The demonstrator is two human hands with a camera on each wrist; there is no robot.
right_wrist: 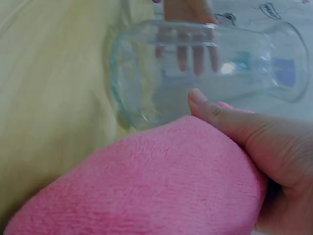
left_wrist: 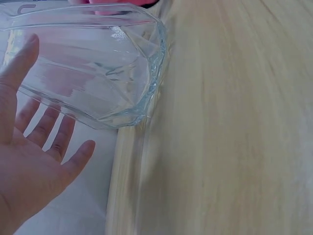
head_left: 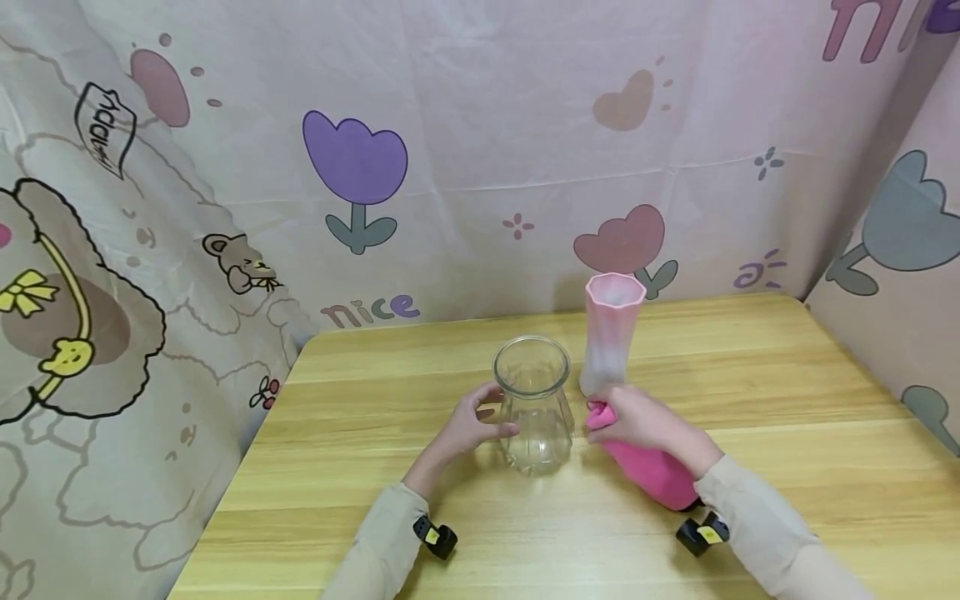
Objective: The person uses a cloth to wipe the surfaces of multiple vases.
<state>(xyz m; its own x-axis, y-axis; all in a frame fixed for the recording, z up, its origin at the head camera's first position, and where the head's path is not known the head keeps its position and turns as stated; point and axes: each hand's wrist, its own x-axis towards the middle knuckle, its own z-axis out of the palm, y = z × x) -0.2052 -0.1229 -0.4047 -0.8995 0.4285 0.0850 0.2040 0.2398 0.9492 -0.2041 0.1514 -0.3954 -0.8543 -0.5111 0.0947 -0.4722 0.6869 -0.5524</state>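
Observation:
A clear glass vase (head_left: 536, 417) with a flared rim stands upright on the wooden table. Beside its left side is my left hand (head_left: 474, 421), thumb and fingers spread loosely apart; in the left wrist view the hand (left_wrist: 36, 152) is uncurled, and whether it touches the glass I cannot tell. My right hand (head_left: 637, 417) grips a fuzzy pink cloth (head_left: 652, 471) to the right of the vase. The right wrist view shows the cloth (right_wrist: 146, 181) bunched under the thumb, hanging in front of the vase (right_wrist: 195, 73). Some right fingers are hidden there.
A tall pink-and-white vase (head_left: 611, 333) stands just behind my right hand. At the back of the wooden table (head_left: 360, 408) hangs a printed curtain (head_left: 465, 150), which also covers both sides. A small black camera sits on each wrist.

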